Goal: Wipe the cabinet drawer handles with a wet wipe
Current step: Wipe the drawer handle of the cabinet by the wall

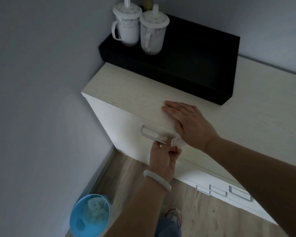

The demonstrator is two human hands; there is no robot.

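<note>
The wipe (175, 140) is pinched in the left hand (162, 159) against the right end of the handle (152, 135), whose long axis runs leftward from that grip. The right hand (186, 124) is laid flat on the cabinet (126, 86).

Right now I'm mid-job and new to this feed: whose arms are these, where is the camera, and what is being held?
There is one picture, from a camera worn on a person's head, looking down at their own bare hands; no machine. The left hand, wearing a pale bangle, pinches a crumpled white wet wipe against the silver handle of the pale wooden cabinet. The right hand rests flat on the cabinet top. On top sits a black box carrying two white lidded mugs. A blue bin stands on the floor.
</note>
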